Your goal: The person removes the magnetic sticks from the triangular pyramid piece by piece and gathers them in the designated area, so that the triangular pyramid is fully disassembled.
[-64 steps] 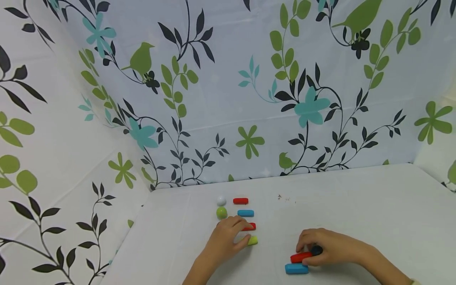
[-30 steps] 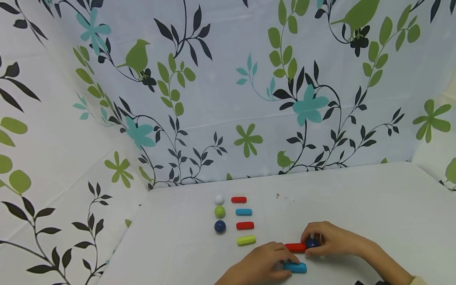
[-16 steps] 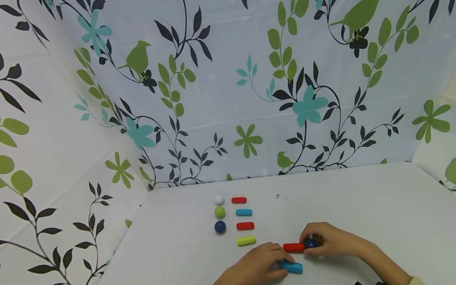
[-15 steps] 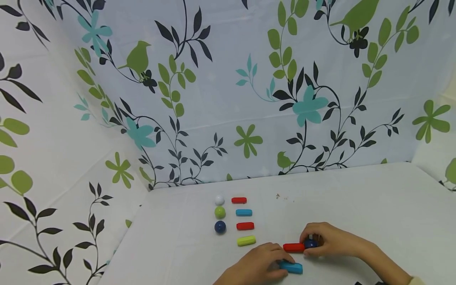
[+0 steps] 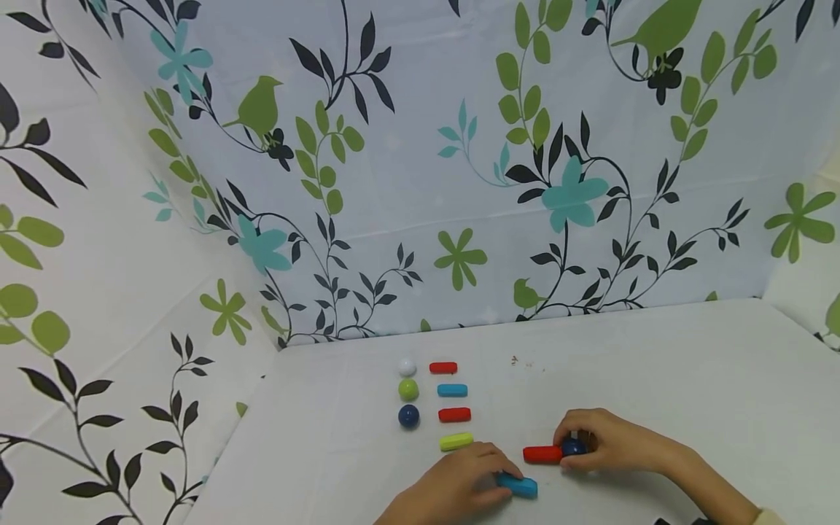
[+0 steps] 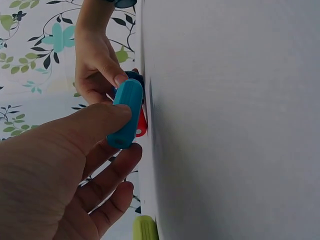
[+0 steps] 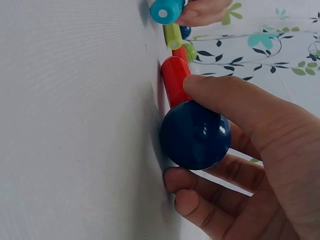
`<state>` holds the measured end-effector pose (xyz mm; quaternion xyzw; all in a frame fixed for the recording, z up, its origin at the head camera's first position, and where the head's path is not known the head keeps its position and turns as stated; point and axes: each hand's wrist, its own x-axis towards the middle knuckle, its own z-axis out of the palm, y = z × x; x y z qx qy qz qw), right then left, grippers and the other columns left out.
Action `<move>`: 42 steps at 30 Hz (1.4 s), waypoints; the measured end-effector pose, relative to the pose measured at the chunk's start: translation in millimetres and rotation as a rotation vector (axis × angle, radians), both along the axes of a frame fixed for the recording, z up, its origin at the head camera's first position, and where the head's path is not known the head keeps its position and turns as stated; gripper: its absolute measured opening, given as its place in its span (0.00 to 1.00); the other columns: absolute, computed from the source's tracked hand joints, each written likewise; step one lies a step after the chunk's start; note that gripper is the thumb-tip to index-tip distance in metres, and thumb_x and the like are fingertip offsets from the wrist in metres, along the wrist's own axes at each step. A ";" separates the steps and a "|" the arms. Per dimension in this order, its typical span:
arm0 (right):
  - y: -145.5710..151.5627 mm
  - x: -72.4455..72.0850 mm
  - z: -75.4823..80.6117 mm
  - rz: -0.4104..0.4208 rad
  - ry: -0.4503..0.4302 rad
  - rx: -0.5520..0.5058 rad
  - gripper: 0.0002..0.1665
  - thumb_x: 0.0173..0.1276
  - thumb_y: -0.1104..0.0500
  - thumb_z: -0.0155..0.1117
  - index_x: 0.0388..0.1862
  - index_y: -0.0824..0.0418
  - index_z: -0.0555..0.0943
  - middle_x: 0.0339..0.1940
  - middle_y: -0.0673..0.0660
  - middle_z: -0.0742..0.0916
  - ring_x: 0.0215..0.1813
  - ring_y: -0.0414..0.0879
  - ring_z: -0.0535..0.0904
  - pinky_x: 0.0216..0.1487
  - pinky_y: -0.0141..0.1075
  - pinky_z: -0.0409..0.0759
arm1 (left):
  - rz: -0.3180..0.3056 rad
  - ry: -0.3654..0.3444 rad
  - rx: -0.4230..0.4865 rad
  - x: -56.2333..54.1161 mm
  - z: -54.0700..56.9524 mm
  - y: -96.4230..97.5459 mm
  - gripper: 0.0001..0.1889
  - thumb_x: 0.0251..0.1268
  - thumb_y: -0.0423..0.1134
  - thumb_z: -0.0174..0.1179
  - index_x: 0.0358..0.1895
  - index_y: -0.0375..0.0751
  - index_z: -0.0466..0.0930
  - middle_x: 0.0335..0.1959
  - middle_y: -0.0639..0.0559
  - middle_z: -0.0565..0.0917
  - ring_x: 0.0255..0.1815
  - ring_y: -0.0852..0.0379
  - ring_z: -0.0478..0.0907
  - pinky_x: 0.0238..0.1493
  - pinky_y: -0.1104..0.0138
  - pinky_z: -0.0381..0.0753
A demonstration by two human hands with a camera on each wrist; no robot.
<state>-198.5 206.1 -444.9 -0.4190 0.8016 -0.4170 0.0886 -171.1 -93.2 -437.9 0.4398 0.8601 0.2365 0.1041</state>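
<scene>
My left hand (image 5: 449, 483) pinches a short ribbed blue toy rod (image 5: 523, 486) between thumb and fingers, its free end pointing right. In the left wrist view the thumb lies across the blue rod (image 6: 129, 94). To the right, my right hand (image 5: 613, 440) grips a glossy navy ball (image 7: 195, 135), with a red toy rod (image 5: 542, 455) set end-on against it. The thumb also touches the red rod (image 7: 175, 82) near that joint in the right wrist view. The blue rod is apart from the red one, nearer the front.
Left of the hands, on the white table (image 5: 656, 364), a column of balls runs white (image 5: 407, 367), green (image 5: 408, 389) and navy (image 5: 409, 416). Beside it lie a red rod (image 5: 443, 367), a blue rod (image 5: 452, 390), another red rod (image 5: 455, 415) and a yellow-green rod (image 5: 456, 441). Patterned cloth (image 5: 394, 182) stands behind.
My left hand left the column, took hold of the near blue rod and carried it left, away from the red rod. My right hand shifted the red rod and ball slightly, then stayed nearly still.
</scene>
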 end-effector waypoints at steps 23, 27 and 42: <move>0.4 -1.6 -4.2 -0.001 -0.021 -0.007 0.10 0.65 0.56 0.69 0.44 0.55 0.82 0.39 0.46 0.82 0.36 0.32 0.71 0.30 0.28 0.75 | 0.207 0.109 -0.079 0.4 9.3 -51.8 0.12 0.64 0.41 0.65 0.50 0.52 0.82 0.48 0.63 0.82 0.49 0.67 0.75 0.55 0.69 0.77; -1.2 -1.8 -6.6 0.003 -0.023 -0.022 0.11 0.64 0.57 0.70 0.44 0.56 0.82 0.39 0.46 0.82 0.36 0.33 0.72 0.30 0.28 0.76 | 0.254 0.119 -0.102 1.3 10.8 -53.6 0.12 0.62 0.42 0.67 0.48 0.53 0.83 0.44 0.64 0.82 0.45 0.68 0.75 0.53 0.70 0.78; -6.8 0.5 -7.4 0.093 0.020 -0.083 0.12 0.65 0.58 0.69 0.47 0.54 0.82 0.41 0.48 0.83 0.38 0.33 0.75 0.32 0.29 0.79 | 0.236 0.179 -0.033 1.2 3.2 -55.7 0.10 0.64 0.47 0.64 0.46 0.54 0.84 0.44 0.64 0.80 0.45 0.68 0.74 0.52 0.69 0.78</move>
